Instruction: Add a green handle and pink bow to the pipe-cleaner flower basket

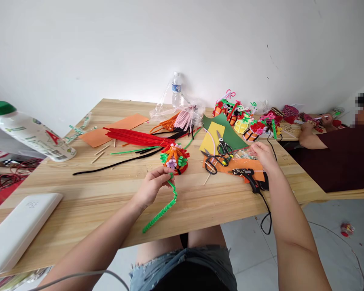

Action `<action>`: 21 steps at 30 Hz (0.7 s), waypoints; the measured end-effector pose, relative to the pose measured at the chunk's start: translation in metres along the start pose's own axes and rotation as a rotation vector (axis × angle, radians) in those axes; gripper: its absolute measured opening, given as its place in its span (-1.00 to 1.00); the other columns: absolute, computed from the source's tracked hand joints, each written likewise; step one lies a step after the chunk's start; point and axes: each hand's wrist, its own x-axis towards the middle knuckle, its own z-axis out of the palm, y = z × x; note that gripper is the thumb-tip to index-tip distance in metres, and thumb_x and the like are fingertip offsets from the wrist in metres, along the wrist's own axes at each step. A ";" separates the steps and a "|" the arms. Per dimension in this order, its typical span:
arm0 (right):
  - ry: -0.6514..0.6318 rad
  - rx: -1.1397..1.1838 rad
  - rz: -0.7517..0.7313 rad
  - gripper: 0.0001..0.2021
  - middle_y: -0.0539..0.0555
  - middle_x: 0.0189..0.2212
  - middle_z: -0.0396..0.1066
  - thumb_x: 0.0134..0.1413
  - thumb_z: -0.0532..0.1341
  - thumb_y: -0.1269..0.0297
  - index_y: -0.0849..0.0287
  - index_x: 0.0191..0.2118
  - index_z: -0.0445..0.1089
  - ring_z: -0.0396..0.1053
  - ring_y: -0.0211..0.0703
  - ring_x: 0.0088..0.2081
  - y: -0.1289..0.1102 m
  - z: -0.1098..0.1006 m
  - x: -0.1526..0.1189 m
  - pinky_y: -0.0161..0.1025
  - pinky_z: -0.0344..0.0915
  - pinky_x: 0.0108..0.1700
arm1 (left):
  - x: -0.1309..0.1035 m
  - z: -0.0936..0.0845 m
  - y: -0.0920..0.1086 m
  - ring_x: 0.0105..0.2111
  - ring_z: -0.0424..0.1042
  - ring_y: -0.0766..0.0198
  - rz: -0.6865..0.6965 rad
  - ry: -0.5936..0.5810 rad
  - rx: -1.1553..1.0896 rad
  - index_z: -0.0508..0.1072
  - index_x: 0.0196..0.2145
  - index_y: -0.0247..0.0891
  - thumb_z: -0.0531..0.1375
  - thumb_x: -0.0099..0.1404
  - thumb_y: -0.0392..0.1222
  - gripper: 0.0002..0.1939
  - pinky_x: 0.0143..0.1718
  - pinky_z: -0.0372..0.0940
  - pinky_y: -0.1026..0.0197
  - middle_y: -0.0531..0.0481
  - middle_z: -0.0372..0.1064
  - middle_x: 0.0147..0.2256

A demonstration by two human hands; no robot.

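My left hand is closed, pinching the upper end of a green pipe cleaner. The pipe cleaner is wound into a tight coil low down and hangs over the table near its front edge. Just behind those fingers sits a small pipe-cleaner ornament in orange, green, red and lilac. My right hand reaches out to the right, above the edge of an orange sheet. Its thumb and fingers come together near a small clear packet; whatever they hold is too small to make out.
Scissors, a hot glue gun with a cord and a green sheet lie right of centre. Red pipe cleaners lie behind. A power bank and white bottle stand left. Another person sits far right.
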 end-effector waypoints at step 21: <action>-0.063 -0.706 -0.121 -0.66 0.08 -0.60 0.35 0.18 -0.02 0.12 0.17 -0.50 0.30 0.25 -0.14 -0.50 0.020 0.037 0.014 -0.27 0.05 -0.45 | 0.000 0.001 0.000 -0.53 0.39 0.28 -0.005 -0.002 -0.005 0.46 -0.37 -0.34 0.31 -0.05 -0.15 -0.73 -0.47 0.27 0.24 0.00 0.42 -0.53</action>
